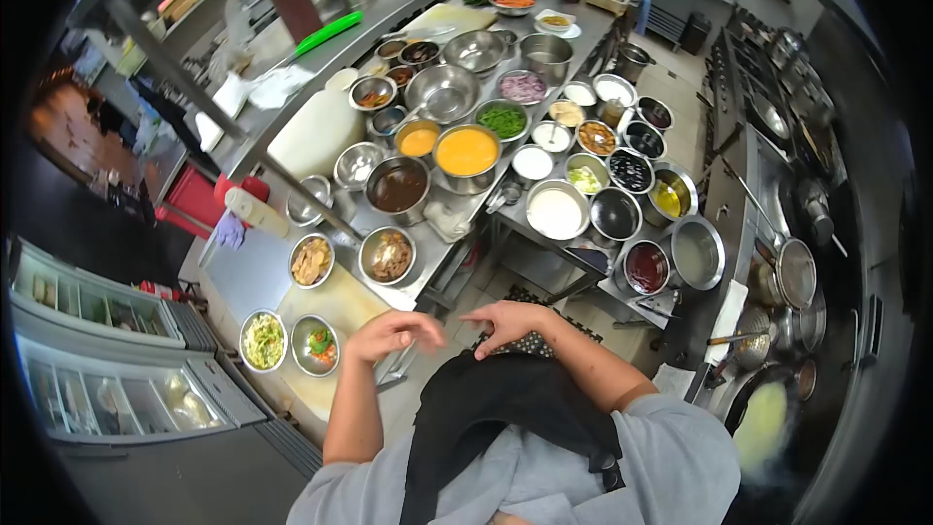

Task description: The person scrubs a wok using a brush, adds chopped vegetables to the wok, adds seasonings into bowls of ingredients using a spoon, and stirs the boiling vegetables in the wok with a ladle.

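My left hand [396, 333] hovers in front of my chest with its fingers stretched out, holding nothing. Opposite it, my right hand [510, 324] is raised too, thumb and fingers apart, with no object in it. A gap separates the two hands. Close to my left hand lies a pale cutting board [340, 306]. On or beside it stand metal bowls: one of shredded pale-green vegetable [262, 340], one of green and orange cut vegetables [316, 345], one of tan slices [312, 261]. A bowl of brown pieces with a pale topping [387, 255] stands just beyond.
Ahead, the counter carries several bowls, including yellow liquid [466, 151], dark brown sauce [398, 185] and white liquid [558, 210]. On the right, a pan with pale-yellow contents [760, 428] steams on the stove. A glass-topped refrigerated case [117, 389] stands left. A metal post [311, 199] rises from the counter.
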`<action>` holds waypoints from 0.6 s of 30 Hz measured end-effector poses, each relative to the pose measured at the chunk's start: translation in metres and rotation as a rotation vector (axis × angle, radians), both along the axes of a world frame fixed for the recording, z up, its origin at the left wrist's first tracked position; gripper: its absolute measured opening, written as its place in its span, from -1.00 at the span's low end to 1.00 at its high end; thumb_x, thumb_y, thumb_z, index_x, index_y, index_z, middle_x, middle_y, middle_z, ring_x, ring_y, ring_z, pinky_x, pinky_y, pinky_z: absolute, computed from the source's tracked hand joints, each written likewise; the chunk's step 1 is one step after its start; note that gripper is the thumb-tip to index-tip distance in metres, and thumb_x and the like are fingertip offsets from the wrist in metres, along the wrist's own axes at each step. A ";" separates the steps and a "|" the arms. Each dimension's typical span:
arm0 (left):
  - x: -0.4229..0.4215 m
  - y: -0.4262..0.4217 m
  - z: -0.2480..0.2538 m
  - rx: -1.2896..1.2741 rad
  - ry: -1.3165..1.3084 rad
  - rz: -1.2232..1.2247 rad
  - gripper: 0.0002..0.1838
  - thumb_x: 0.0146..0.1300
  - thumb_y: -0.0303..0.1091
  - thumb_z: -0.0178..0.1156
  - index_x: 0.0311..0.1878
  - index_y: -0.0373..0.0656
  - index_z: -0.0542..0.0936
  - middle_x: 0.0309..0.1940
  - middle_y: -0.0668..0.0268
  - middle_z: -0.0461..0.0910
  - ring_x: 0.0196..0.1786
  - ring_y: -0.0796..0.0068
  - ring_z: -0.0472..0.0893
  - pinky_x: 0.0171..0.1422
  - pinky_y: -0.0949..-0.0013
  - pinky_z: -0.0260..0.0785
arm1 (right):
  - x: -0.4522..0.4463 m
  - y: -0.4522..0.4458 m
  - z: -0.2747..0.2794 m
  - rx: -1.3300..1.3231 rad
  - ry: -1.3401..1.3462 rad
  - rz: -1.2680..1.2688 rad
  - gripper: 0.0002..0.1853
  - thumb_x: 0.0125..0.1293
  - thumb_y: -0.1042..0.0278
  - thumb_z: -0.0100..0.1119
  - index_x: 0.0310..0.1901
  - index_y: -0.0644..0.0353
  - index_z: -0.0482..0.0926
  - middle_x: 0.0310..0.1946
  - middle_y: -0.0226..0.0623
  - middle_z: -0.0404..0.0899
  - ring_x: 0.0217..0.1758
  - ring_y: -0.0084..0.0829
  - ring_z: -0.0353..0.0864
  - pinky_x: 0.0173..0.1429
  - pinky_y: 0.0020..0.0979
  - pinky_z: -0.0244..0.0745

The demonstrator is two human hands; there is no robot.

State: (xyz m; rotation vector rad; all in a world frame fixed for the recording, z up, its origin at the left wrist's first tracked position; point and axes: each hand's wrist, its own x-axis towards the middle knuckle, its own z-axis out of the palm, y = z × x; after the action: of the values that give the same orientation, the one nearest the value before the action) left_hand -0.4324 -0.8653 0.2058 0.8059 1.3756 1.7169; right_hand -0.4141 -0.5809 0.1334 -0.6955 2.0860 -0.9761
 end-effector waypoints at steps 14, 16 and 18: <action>0.032 0.401 0.052 0.871 -0.860 -0.222 -0.09 0.24 0.61 -0.33 -0.09 -0.09 0.63 -0.11 0.20 0.53 -0.13 0.27 0.36 0.03 0.19 0.21 | 0.100 0.150 0.045 -1.385 -0.010 -1.010 -0.15 0.02 0.22 0.55 0.32 0.31 0.33 0.20 -0.16 0.51 0.23 -0.25 0.51 0.33 -0.28 0.42; 0.042 0.429 0.042 0.822 -0.941 -0.169 -0.10 0.26 0.58 -0.31 -0.10 -0.14 0.62 -0.15 0.20 0.51 -0.16 0.26 0.36 0.00 0.21 0.22 | 0.114 0.171 0.051 -1.428 0.027 -1.081 -0.19 0.08 0.25 0.51 0.32 0.33 0.31 0.19 -0.14 0.51 0.22 -0.24 0.53 0.31 -0.27 0.44; 0.054 0.450 0.034 0.777 -0.997 -0.115 -0.12 0.32 0.53 -0.32 -0.09 -0.20 0.59 -0.19 0.18 0.49 -0.17 0.26 0.36 -0.03 0.23 0.22 | 0.126 0.185 0.054 -1.451 0.057 -1.133 -0.23 0.14 0.28 0.46 0.33 0.34 0.30 0.19 -0.12 0.51 0.21 -0.24 0.54 0.30 -0.26 0.46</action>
State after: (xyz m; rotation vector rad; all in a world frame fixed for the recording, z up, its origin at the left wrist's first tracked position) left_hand -0.3789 -0.4148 0.2393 0.2698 -0.0184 2.1092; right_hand -0.2884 -0.3958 0.1875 -0.0061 1.3764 -3.1712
